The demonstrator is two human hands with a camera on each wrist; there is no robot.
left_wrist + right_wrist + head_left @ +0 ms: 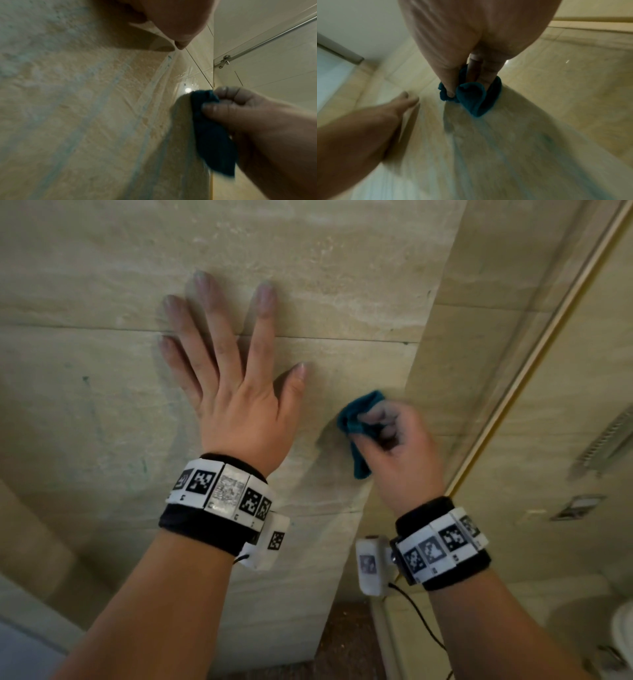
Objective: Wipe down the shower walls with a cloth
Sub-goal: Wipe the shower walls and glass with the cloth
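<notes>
A beige stone-tiled shower wall (102, 392) fills the head view. My left hand (236, 371) lies flat on it with fingers spread and straight. Just to its right, my right hand (390, 436) grips a bunched teal cloth (359, 419) and holds it against the wall near the inside corner. The left wrist view shows the teal cloth (211, 129) hanging from my curled right fingers (228, 108) against the wall. In the right wrist view the cloth (474, 97) is wrapped under my thumb and fingers, and my left hand (397, 106) rests on the wall (488, 155) at the left.
A second tiled wall (462, 313) meets the first at a corner on the right. Beyond it runs a glass panel edge with a pale frame (534, 361) and a metal rail with a bracket (224, 60). The brown shower floor (346, 642) lies below.
</notes>
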